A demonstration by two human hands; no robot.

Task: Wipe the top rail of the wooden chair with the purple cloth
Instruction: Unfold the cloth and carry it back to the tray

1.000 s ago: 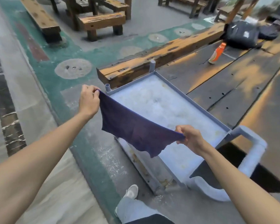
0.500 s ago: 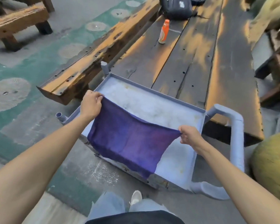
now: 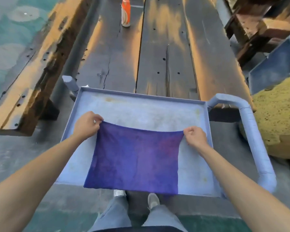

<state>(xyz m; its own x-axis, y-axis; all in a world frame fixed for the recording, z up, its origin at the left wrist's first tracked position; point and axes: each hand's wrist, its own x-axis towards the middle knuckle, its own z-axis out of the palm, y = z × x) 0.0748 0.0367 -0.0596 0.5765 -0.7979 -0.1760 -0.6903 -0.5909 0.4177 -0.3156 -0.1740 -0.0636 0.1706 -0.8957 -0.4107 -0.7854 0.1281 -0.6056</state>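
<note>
The purple cloth is spread out flat between both hands, over the top tray of a grey cart. My left hand pinches its far left corner. My right hand pinches its far right corner. The cloth's near edge hangs at the tray's front rim. No wooden chair with a top rail can be made out in this view.
A long dark wooden table runs ahead past the cart, with an orange bottle standing on it. A wooden bench lies on the left. The cart's handle curves along the right. A yellow rough rounded object and a grey bin sit to the right.
The view has swung right, from the cart's side to facing it square on. The cloth, first hanging in the air between my hands, now lies spread over the tray. Both hands keep their grips.
</note>
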